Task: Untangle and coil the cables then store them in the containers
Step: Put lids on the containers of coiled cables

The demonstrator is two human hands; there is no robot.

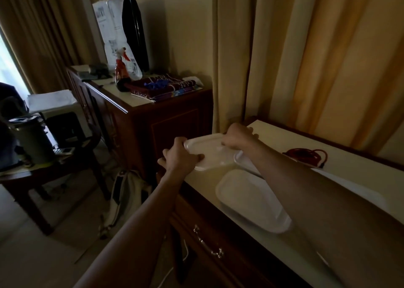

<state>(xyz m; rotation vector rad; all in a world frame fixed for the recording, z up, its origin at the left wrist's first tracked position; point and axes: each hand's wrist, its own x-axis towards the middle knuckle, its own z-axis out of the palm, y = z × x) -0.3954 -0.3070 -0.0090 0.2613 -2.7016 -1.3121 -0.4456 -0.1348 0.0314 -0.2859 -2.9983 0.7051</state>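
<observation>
Both my hands hold a white plastic container with its lid [207,152] at the left end of the cream-topped dresser [273,134]. My left hand [179,156] grips its near left edge, fingers curled under the rim. My right hand [237,138] grips the far edge from above. A second white lid or container [251,200] lies flat on the dresser just below my right forearm. Another white piece [244,160] sits partly hidden under that forearm. A coiled red cable [308,155] lies on the dresser top further right, near the curtain.
Beige curtains [317,58] hang behind the dresser. A dark wooden cabinet [166,117] stands to the left with a spray bottle [121,69], folded cloth and papers on it. A white bag [126,191] lies on the floor beside the dresser. A cluttered side table [65,165] is at far left.
</observation>
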